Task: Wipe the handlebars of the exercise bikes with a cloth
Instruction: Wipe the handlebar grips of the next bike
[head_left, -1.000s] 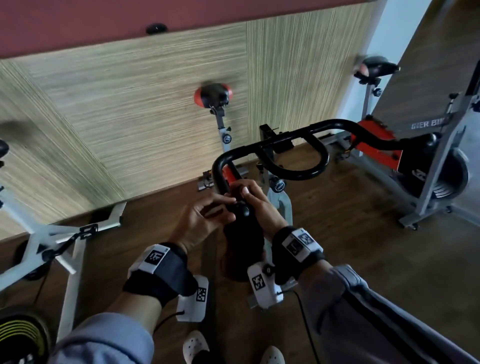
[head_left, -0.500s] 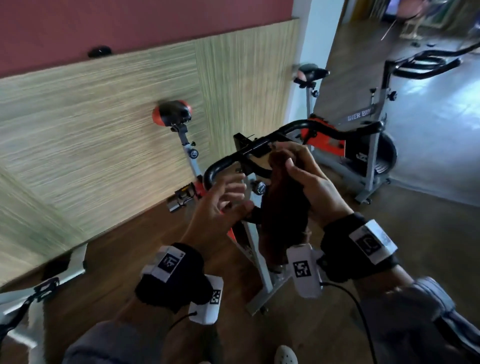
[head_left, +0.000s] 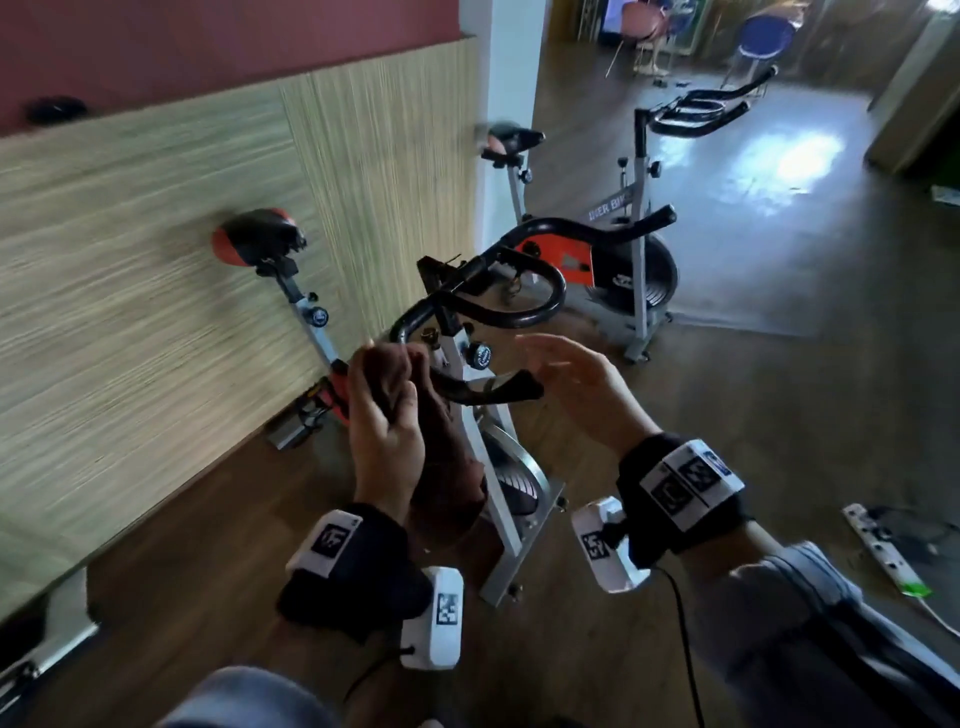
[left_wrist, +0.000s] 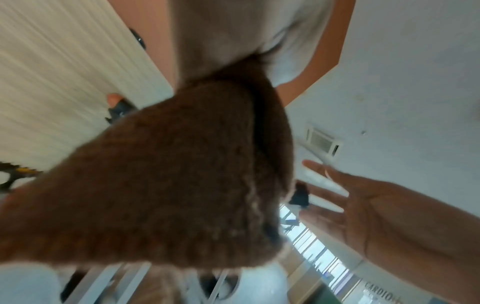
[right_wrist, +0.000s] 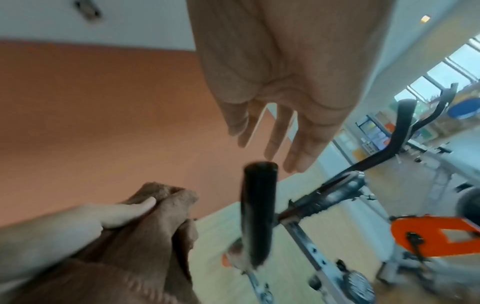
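Brown cloth (head_left: 441, 457) hangs bunched in the left hand's (head_left: 384, 415) grip (beside the black handlebars (head_left: 498, 312)), while the right hand (head_left: 576, 389) hovers with fingers spread, holding nothing.

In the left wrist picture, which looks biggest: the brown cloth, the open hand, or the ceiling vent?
1. Brown cloth, though it's nearest the camera.
2. Right hand.
3. Ceiling vent, far away, so true size is unsure.

Wood-panelled wall (head_left: 156, 270), glossy floor (head_left: 779, 291)
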